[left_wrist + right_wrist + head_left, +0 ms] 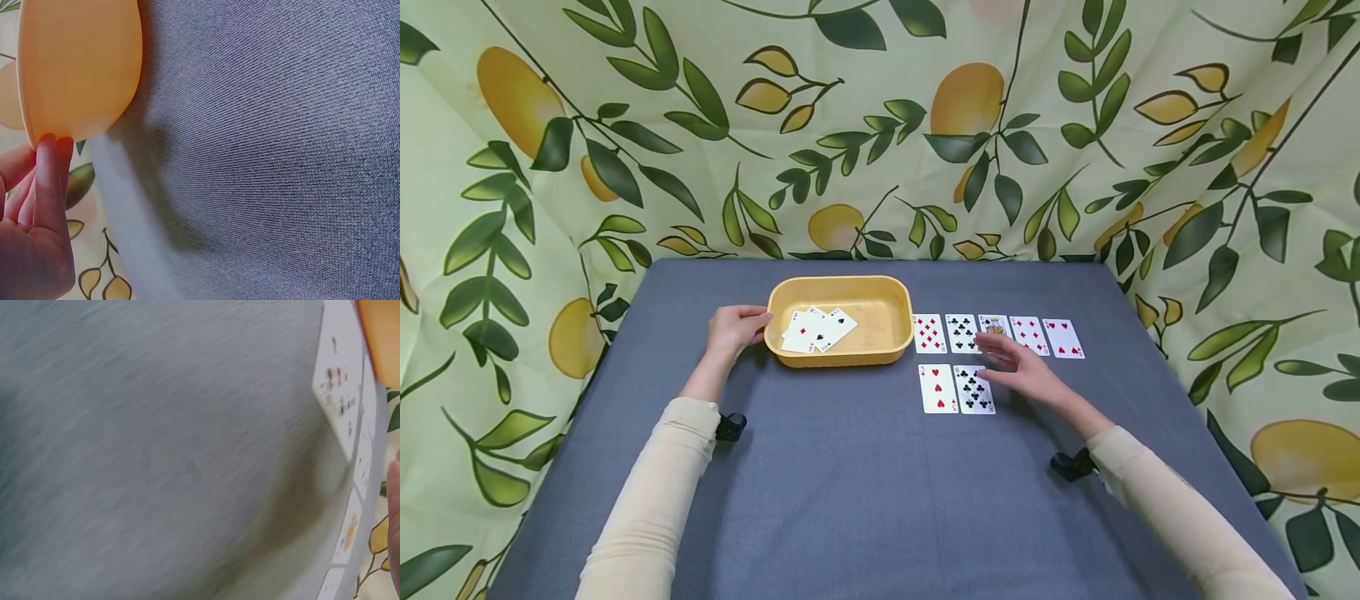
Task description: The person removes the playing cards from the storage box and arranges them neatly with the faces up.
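Observation:
My left hand [733, 332] pinches the left end of a yellow plastic tub [880, 329]; in the left wrist view its thumb and fingers meet at the rim. Overlapping white playing cards [808, 330] lie face up inside, towards that end. To the right, my right hand [1026, 372] hovers with loosely bent fingers and nothing held. Its fingertips are right by a clubs card [972, 392] and overlap the face card [992, 322] in the head view. Beside the clubs card lies a three of hearts [937, 390]. The right wrist view is blurred and shows only a sliver of hand.
Several face-up cards form a back row right of the tub, from a diamonds card [929, 333] to a hearts card [1063, 338] at its right end. Grey cloth covers the table [850, 500]. A leaf-and-fruit patterned curtain [880, 167] hangs behind and at both sides.

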Demonstrator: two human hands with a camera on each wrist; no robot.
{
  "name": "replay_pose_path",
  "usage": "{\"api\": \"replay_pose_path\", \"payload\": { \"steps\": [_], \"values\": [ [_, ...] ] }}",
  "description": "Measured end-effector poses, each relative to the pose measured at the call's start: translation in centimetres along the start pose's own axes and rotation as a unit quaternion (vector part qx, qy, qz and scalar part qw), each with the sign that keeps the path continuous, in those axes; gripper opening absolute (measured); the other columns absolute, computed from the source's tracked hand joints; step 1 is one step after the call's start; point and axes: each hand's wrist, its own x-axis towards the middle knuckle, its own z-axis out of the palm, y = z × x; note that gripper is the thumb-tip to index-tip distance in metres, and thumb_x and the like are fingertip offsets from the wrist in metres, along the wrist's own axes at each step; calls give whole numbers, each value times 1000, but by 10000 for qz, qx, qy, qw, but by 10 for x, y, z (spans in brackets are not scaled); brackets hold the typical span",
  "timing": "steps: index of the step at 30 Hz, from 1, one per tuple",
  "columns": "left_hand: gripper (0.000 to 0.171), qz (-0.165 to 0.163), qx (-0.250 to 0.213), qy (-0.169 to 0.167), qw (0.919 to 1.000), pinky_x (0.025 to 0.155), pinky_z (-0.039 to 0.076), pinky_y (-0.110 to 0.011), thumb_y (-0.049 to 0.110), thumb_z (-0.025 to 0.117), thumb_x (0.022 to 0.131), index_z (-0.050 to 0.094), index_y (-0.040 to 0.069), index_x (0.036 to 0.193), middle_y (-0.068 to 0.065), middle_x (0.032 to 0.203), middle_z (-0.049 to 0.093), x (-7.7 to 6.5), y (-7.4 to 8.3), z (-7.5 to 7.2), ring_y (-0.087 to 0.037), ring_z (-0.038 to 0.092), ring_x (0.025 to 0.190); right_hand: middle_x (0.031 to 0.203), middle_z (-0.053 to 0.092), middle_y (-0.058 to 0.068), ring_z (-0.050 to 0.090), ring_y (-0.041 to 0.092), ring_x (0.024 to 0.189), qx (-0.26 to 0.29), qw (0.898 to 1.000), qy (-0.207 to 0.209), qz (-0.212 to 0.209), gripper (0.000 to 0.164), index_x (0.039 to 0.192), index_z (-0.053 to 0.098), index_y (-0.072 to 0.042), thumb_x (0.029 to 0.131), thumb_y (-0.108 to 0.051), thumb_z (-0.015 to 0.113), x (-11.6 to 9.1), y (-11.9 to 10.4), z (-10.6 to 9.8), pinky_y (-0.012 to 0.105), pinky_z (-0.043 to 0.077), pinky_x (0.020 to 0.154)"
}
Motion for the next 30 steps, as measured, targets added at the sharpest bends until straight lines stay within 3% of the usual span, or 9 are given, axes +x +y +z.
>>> {"api": "replay_pose_path", "payload": {
  "steps": [9,14,23,27,30],
  "values": [
    [36,54,-135,-21,9999,69,56,-16,20,67,94,66,2,125,-16,127,61,2,-3,-1,-19,65,97,145,41,25,38,38,134,535,9981,234,205,65,145,37,4,90,-3,70,36,-26,13,46,33,112],
    [36,66,-81,13,9999,70,57,-17,21,67,94,66,2,124,-16,126,62,2,-3,-1,-15,66,92,145,41,25,39,37,134,619,9980,144,52,65,145,38,2,88,-1,70,60,-42,27,50,32,112],
    [35,190,-180,-17,9997,70,57,-18,19,66,94,66,0,124,-18,126,62,1,-3,-2,-21,66,98,143,43,26,42,36,132,666,9977,8,-87,67,144,38,4,86,1,72,107,-70,66,43,36,112],
    [35,186,-201,-15,9996,71,57,-19,18,67,94,66,0,123,-18,124,63,3,-3,-1,-23,66,100,144,43,24,41,35,133,598,9982,-39,80,68,144,38,4,86,-1,73,121,-89,85,43,35,112],
    [34,129,-116,34,9998,74,58,-22,19,67,94,66,1,123,-17,123,64,4,-3,-1,-23,65,102,142,46,21,43,33,131,532,9984,6,201,68,144,40,2,86,-4,74,133,-92,99,41,37,111]
  ]
}}
